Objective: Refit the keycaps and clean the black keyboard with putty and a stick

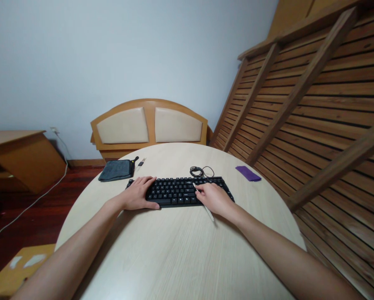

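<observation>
A black keyboard (174, 191) with white key markings lies flat on the round table. My left hand (139, 193) spans its left end, fingers at the back edge and thumb along the front edge. Over the right part of the keys, my right hand (214, 198) pinches a slim white stick (209, 213), held slantwise. One end of the stick reaches the keys; the other sticks out below my hand, toward me. What kind of tool it is cannot be made out. Behind the keyboard lies its coiled black cable (197, 171).
On the pale round table (174, 250) lie a dark grey folded cloth (115, 170), a small dark-tipped brush-like item (141, 164) and a purple cloth (248, 173). A headboard (151, 125) stands behind. Wooden slats (315, 104) lean at the right; a desk (21, 158) is at left.
</observation>
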Action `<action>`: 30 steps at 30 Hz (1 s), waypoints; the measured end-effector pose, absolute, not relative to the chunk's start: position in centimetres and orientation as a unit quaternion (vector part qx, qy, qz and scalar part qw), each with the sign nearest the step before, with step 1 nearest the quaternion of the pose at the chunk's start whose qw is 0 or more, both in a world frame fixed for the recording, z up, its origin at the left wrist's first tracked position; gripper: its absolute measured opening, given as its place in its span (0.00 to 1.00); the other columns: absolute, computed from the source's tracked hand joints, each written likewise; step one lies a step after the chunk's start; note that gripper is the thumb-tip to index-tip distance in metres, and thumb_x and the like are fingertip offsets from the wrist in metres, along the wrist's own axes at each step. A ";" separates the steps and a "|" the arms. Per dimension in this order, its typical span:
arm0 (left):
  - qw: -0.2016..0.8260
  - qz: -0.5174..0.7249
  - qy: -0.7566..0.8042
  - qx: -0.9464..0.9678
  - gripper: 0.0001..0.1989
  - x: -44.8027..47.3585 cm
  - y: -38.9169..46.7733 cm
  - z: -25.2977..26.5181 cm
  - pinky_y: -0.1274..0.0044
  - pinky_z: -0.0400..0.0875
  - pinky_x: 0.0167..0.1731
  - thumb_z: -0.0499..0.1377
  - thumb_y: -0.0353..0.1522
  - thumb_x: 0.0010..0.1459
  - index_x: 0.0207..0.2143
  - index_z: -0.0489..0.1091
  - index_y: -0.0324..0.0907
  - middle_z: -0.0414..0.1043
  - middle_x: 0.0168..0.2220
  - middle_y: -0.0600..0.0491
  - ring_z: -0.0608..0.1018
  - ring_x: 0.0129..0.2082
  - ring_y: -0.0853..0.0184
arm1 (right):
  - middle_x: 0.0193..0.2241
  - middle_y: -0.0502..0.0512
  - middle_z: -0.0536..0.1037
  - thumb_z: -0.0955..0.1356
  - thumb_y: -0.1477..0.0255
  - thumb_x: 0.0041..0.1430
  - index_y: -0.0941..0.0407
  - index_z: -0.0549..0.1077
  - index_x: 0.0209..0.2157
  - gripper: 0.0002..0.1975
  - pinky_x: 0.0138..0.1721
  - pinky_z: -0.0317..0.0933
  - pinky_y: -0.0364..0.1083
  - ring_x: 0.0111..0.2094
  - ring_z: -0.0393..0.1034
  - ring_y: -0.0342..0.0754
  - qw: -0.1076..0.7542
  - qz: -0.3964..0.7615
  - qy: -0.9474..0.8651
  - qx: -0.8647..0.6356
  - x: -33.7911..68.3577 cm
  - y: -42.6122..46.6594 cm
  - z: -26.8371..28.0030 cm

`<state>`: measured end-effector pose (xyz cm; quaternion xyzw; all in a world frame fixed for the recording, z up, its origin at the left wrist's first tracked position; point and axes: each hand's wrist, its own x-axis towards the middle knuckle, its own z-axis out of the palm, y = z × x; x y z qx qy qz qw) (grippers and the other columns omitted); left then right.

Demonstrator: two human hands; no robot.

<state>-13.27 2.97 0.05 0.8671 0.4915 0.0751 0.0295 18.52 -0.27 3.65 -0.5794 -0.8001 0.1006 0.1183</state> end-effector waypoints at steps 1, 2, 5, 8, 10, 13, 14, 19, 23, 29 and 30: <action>0.030 0.074 0.491 0.867 0.59 -13.3 3.0 0.0 0.59 0.57 0.62 0.58 0.66 0.44 0.68 0.54 0.37 0.59 0.64 0.35 0.64 0.62 0.44 | 0.28 0.53 0.81 0.63 0.69 0.66 0.53 0.81 0.40 0.14 0.29 0.53 0.43 0.31 0.75 0.47 0.115 0.099 -0.801 -0.579 18.5 -0.6 3.7; 0.030 0.074 0.490 0.868 0.58 -13.3 3.0 0.0 0.59 0.57 0.62 0.58 0.66 0.45 0.67 0.54 0.37 0.59 0.64 0.35 0.64 0.62 0.45 | 0.28 0.54 0.82 0.63 0.70 0.66 0.53 0.81 0.40 0.14 0.29 0.53 0.43 0.32 0.76 0.47 0.111 0.097 -0.801 -0.580 18.5 -1.0 3.8; 0.028 0.079 0.486 0.870 0.58 -13.3 3.0 0.0 0.58 0.57 0.62 0.58 0.66 0.45 0.67 0.54 0.36 0.59 0.64 0.35 0.65 0.62 0.44 | 0.29 0.54 0.82 0.63 0.70 0.66 0.53 0.81 0.42 0.14 0.28 0.54 0.43 0.32 0.76 0.48 0.106 0.099 -0.798 -0.585 18.5 -2.0 3.8; 0.026 0.081 0.486 0.870 0.58 -13.3 3.0 0.0 0.58 0.57 0.62 0.58 0.66 0.45 0.67 0.54 0.36 0.60 0.64 0.35 0.65 0.62 0.44 | 0.32 0.54 0.83 0.63 0.71 0.66 0.53 0.80 0.46 0.15 0.30 0.56 0.43 0.34 0.78 0.48 0.113 0.104 -0.797 -0.584 18.6 -2.7 3.6; 0.026 0.080 0.487 0.869 0.58 -13.3 3.0 0.0 0.58 0.57 0.62 0.59 0.65 0.45 0.67 0.54 0.36 0.60 0.64 0.35 0.65 0.62 0.44 | 0.35 0.55 0.84 0.64 0.71 0.65 0.52 0.80 0.47 0.15 0.32 0.58 0.43 0.36 0.78 0.50 0.119 0.104 -0.798 -0.582 18.7 -3.0 3.3; 0.028 0.082 0.486 0.869 0.58 -13.3 3.0 0.1 0.57 0.57 0.61 0.59 0.66 0.45 0.68 0.54 0.38 0.60 0.64 0.35 0.65 0.62 0.44 | 0.35 0.55 0.84 0.64 0.72 0.65 0.52 0.81 0.46 0.15 0.33 0.59 0.44 0.37 0.79 0.51 0.121 0.101 -0.802 -0.576 18.9 -3.5 3.1; 0.029 0.081 0.487 0.869 0.58 -13.3 2.9 0.1 0.57 0.57 0.61 0.59 0.66 0.45 0.68 0.54 0.38 0.60 0.64 0.35 0.65 0.62 0.44 | 0.33 0.55 0.84 0.64 0.71 0.65 0.52 0.81 0.46 0.15 0.33 0.59 0.44 0.35 0.78 0.50 0.120 0.102 -0.803 -0.575 18.9 -3.7 3.1; 0.026 0.086 0.485 0.870 0.58 -13.3 3.0 0.0 0.58 0.58 0.61 0.59 0.65 0.44 0.68 0.53 0.39 0.60 0.64 0.36 0.65 0.62 0.44 | 0.29 0.53 0.83 0.64 0.72 0.65 0.53 0.81 0.44 0.14 0.30 0.57 0.43 0.31 0.77 0.49 0.125 0.126 -0.798 -0.575 19.0 -4.8 3.3; 0.024 0.094 0.482 0.871 0.58 -13.4 3.1 -0.1 0.57 0.58 0.61 0.59 0.65 0.44 0.68 0.53 0.40 0.61 0.63 0.37 0.65 0.61 0.43 | 0.26 0.53 0.81 0.64 0.73 0.64 0.53 0.82 0.38 0.13 0.29 0.55 0.43 0.29 0.75 0.49 0.120 0.135 -0.794 -0.581 19.1 -5.6 3.5; 0.033 0.082 0.487 0.869 0.58 -13.3 3.0 0.0 0.57 0.57 0.61 0.59 0.65 0.45 0.68 0.54 0.37 0.59 0.64 0.35 0.65 0.62 0.43 | 0.24 0.49 0.80 0.65 0.73 0.62 0.52 0.80 0.47 0.15 0.28 0.54 0.43 0.28 0.74 0.47 0.137 0.152 -0.786 -0.583 19.5 -5.3 4.6; 0.032 0.083 0.487 0.869 0.58 -13.3 3.0 0.0 0.57 0.57 0.61 0.59 0.65 0.45 0.68 0.54 0.38 0.60 0.64 0.35 0.65 0.62 0.43 | 0.24 0.49 0.80 0.66 0.72 0.62 0.52 0.79 0.49 0.16 0.29 0.55 0.43 0.28 0.74 0.47 0.146 0.149 -0.784 -0.585 19.5 -4.9 4.7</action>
